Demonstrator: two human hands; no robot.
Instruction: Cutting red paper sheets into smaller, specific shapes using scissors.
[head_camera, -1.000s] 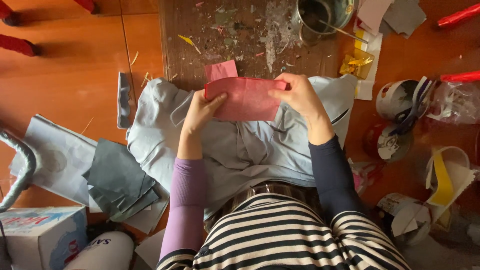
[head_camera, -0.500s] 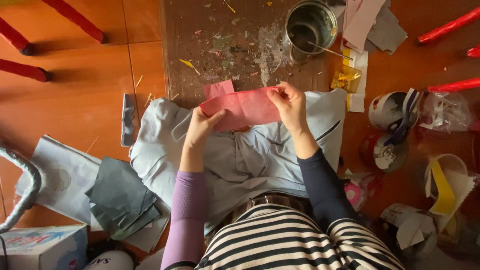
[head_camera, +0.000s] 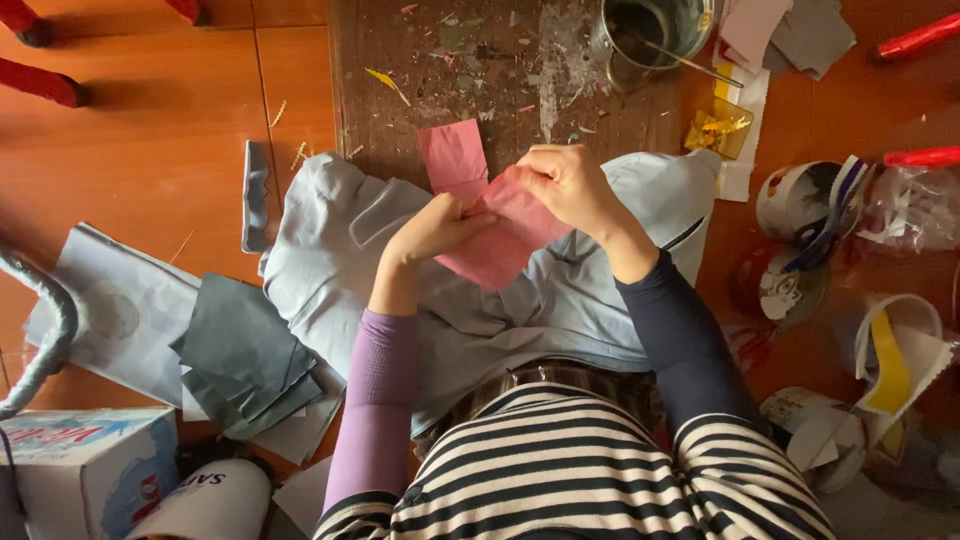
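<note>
1. A pale grey garment (head_camera: 340, 250) lies spread across the person's lap and out over the orange floor (head_camera: 140, 150), serving as the bed for everything the hands do.
2. A scarred, paint-flecked wooden board (head_camera: 450, 60) sits beyond the garment, with a metal tin (head_camera: 650, 30) at its far edge and a stack of dark grey sheets (head_camera: 240, 360) off to the left.
3. A pink sheet (head_camera: 500, 245) is held just above the garment, between both hands; a second pink piece (head_camera: 452, 155) lies flat beside it, half on the board.
4. The left hand (head_camera: 435, 228) pinches the sheet's left edge, fingers pressed together on it with the thumb on top.
5. The right hand (head_camera: 570, 185) grips the upper edge, fingers curled over and closed on the material, so the sheet hangs down and toward the body from both grips.
6. Risk, as it looks from here: with both grips crowded at one corner, a sharp pull could tear or crease the sheet unevenly, and the loose lower end could snag in the garment's folds.
</note>
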